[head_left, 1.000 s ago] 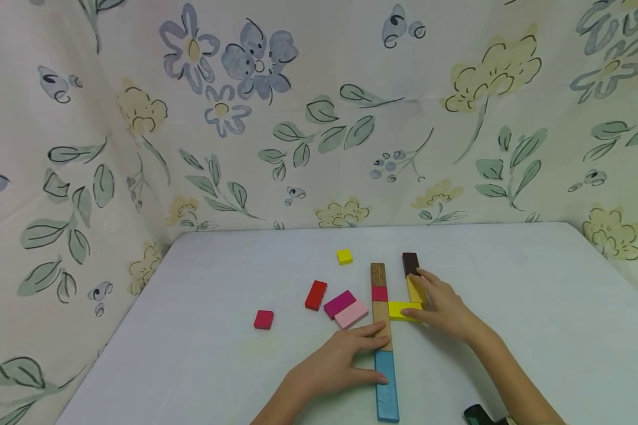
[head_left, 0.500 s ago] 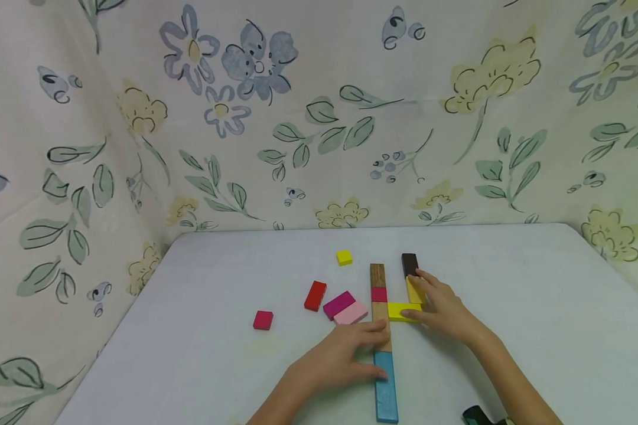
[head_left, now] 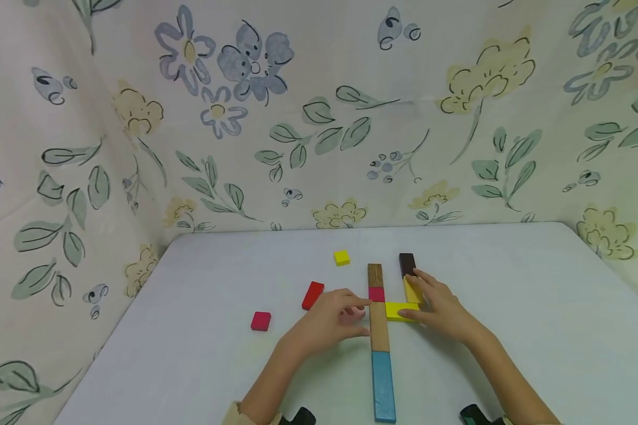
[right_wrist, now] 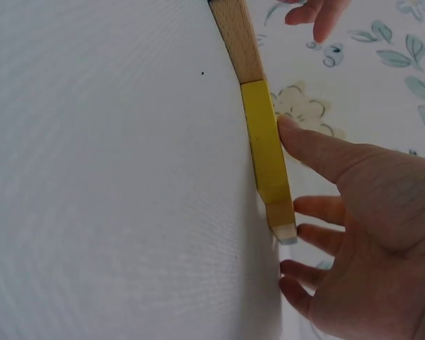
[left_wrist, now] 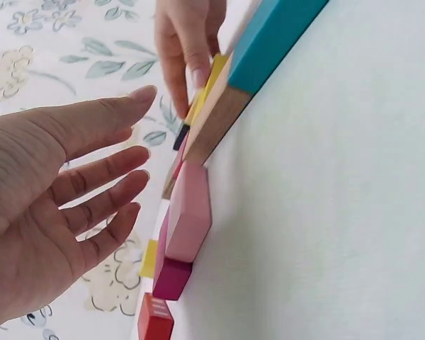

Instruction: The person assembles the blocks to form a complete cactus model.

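Note:
A straight row of wooden blocks runs away from me: a blue block, a tan block, a crimson block and a brown block. From its right side juts a bright yellow block, then an amber block and a dark brown block point away. My right hand rests its thumb on the yellow block and fingertips around the amber one. Left of the row, my left hand hovers with fingers apart, above a pink block and a magenta block.
Loose on the white table lie a red block, a crimson square block and a small yellow block. Flowered cloth hangs behind and at the sides. Black wrist straps show at the bottom.
My left hand has lifted off the tan and blue blocks and shifted up and left, now covering the pink and magenta blocks in the head view. My right hand stays in place.

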`<state>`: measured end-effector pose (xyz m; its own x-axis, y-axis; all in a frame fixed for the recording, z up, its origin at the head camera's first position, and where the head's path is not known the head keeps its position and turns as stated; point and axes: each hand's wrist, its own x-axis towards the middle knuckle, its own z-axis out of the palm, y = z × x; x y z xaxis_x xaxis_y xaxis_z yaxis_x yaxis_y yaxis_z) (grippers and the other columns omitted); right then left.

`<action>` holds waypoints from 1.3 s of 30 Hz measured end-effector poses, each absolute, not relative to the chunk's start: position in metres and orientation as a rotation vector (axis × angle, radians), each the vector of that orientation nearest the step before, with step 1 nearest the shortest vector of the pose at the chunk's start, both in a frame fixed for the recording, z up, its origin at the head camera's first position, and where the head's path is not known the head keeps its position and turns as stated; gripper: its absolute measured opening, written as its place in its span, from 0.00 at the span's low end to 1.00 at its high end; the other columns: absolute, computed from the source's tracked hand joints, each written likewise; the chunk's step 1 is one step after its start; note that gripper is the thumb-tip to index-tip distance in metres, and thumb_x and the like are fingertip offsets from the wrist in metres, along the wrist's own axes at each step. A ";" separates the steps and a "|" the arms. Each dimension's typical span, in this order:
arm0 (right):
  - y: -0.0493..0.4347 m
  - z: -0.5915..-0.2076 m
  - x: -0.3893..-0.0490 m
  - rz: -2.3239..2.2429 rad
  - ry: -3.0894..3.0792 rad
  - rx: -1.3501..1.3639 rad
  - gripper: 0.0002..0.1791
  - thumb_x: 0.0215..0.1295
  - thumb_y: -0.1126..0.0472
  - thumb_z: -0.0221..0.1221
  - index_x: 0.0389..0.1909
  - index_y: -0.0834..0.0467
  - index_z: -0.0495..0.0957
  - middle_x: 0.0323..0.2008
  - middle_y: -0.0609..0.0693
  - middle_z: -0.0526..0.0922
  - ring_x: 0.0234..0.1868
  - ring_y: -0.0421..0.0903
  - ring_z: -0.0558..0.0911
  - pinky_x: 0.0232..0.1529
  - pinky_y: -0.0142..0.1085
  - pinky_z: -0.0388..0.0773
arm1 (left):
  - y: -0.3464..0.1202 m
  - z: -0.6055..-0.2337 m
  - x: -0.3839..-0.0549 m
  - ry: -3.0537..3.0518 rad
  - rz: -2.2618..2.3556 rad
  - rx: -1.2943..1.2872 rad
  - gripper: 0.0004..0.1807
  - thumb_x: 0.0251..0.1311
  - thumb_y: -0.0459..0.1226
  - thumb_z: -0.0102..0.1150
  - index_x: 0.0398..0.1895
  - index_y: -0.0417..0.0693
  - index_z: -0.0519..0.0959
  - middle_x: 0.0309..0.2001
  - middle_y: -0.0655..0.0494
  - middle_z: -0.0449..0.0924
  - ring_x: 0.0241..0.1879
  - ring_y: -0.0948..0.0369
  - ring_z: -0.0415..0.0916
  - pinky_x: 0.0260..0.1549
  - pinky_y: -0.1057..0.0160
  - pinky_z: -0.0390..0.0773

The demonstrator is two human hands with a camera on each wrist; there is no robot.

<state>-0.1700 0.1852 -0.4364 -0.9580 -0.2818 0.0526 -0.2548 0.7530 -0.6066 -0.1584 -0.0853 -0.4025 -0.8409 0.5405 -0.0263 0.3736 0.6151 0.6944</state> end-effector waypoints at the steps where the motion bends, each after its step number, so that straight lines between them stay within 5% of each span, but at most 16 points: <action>1: 0.185 -0.436 -0.170 -0.995 2.901 -0.441 0.45 0.63 0.49 0.73 0.74 0.67 0.68 0.76 0.73 0.62 0.73 0.78 0.63 0.61 0.78 0.67 | -0.087 -0.403 -0.161 2.610 1.053 0.744 0.27 0.61 0.41 0.77 0.65 0.51 0.84 0.50 0.57 0.84 0.49 0.62 0.77 0.44 0.73 0.81; 15: 0.186 -0.440 -0.171 -1.000 2.918 -0.460 0.44 0.62 0.51 0.73 0.74 0.68 0.69 0.76 0.73 0.63 0.73 0.77 0.64 0.62 0.77 0.68 | -0.105 -0.408 -0.181 2.525 0.999 0.680 0.31 0.56 0.35 0.79 0.65 0.46 0.83 0.37 0.59 0.78 0.40 0.61 0.73 0.35 0.69 0.74; 25: 0.185 -0.440 -0.170 -1.013 2.908 -0.453 0.44 0.63 0.50 0.73 0.74 0.67 0.69 0.76 0.72 0.63 0.73 0.77 0.63 0.63 0.78 0.66 | -0.105 -0.409 -0.184 2.509 0.844 0.722 0.37 0.56 0.27 0.74 0.71 0.50 0.78 0.44 0.58 0.76 0.47 0.60 0.71 0.38 0.69 0.77; 39: 0.185 -0.439 -0.171 -0.996 2.907 -0.424 0.45 0.63 0.50 0.73 0.74 0.67 0.68 0.77 0.72 0.62 0.74 0.76 0.63 0.64 0.78 0.65 | -0.098 -0.413 -0.184 2.549 0.912 0.676 0.33 0.49 0.36 0.84 0.59 0.49 0.80 0.38 0.58 0.76 0.42 0.61 0.72 0.35 0.68 0.76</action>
<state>-0.1710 0.1849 -0.4386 -0.9618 -0.2688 0.0508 -0.2436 0.7567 -0.6067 -0.1844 -0.0981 -0.4132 -0.8250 0.5416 -0.1613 0.3164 0.6792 0.6622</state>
